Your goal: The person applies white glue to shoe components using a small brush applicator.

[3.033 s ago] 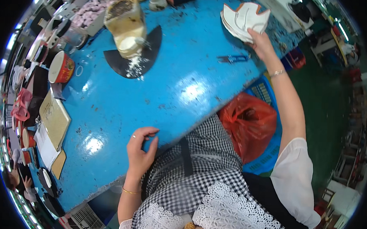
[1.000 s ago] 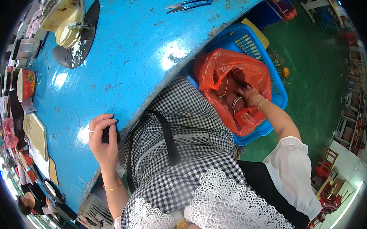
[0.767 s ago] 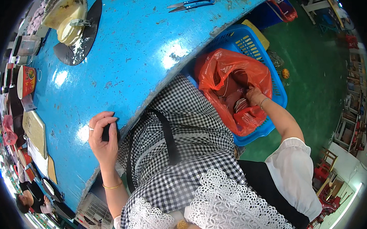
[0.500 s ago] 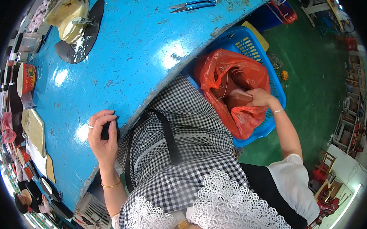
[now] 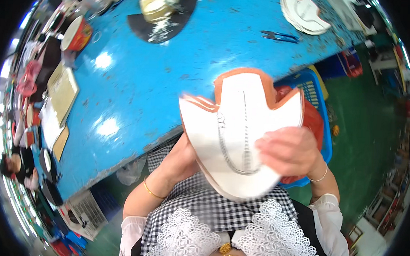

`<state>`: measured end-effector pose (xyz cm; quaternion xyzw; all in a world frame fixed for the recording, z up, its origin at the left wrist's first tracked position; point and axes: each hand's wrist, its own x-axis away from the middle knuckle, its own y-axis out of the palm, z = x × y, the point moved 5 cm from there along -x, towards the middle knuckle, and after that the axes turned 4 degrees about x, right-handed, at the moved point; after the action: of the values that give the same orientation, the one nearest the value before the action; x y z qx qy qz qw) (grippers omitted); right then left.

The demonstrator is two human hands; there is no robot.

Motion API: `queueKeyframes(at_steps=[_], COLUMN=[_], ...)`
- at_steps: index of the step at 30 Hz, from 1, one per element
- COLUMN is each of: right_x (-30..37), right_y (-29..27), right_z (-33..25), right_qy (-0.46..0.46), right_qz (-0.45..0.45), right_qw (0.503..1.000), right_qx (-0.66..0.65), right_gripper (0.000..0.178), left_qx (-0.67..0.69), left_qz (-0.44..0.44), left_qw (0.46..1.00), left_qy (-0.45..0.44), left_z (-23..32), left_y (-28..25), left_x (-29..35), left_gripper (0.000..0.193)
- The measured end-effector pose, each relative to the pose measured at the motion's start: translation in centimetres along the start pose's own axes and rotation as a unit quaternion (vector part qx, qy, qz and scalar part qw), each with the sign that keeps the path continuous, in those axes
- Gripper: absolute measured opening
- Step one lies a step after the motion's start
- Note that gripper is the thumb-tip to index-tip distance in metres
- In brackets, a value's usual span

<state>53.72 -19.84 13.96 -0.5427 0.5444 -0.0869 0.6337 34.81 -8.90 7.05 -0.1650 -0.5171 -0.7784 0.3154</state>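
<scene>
I hold a stack of white shoe-upper pieces [image 5: 237, 125] with brown edges and dark stitching lines over my lap, tilted toward me. My left hand [image 5: 180, 161] is at the stack's left edge, its fingers hidden behind the pieces. My right hand [image 5: 288, 152], blurred, closes around the right side, fingers across the white face. Behind the stack, partly covered, is a red plastic bag [image 5: 315, 128] in a blue basket [image 5: 325, 151]. Blue-handled thread snips [image 5: 281, 37] lie on the table [image 5: 138, 79].
Another stack of white stitched pieces [image 5: 303, 15] lies at the table's far right. At the far left are a black plate [image 5: 184, 17] with white crumbs beside a yellowish block [image 5: 156, 4], and a red paper bowl [image 5: 79, 34]. A person [image 5: 22, 166] is at the left rim.
My right hand has come out of the red bag, and both hands now hold the stack over my lap. My left hand has left the table edge. The view has swung right.
</scene>
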Motion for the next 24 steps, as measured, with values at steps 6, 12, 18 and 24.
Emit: queueKeyframes(at_steps=[6,12,18,24], right_x=[-3.1,-4.1,-8.1,-17.5], right_y=[4.5,4.5,5.8,13.5], right_z=[-0.7,2.2,5.8,4.0], right_qy=[0.145,0.271,0.302,0.165], right_qz=[-0.091,-0.070,-0.051,-0.053], right_qw=[0.915,0.924,0.916,0.920], right_qx=[-0.366,-0.262,-0.261,-0.352], right_gripper=[0.036,0.040,0.008,0.010], left_qx=[-0.106,-0.098,-0.214,-0.233], left_qz=[0.092,0.108,0.043,0.005], left_qw=[0.967,0.954,0.942,0.936], left_qy=[0.212,0.260,0.255,0.263], left_z=[1.4,1.5,0.6,1.0], left_y=[-4.5,-6.4,-7.6,-8.4], left_x=[3.2,5.1,7.3,8.9], left_gripper=[0.052,0.054,0.057,0.062])
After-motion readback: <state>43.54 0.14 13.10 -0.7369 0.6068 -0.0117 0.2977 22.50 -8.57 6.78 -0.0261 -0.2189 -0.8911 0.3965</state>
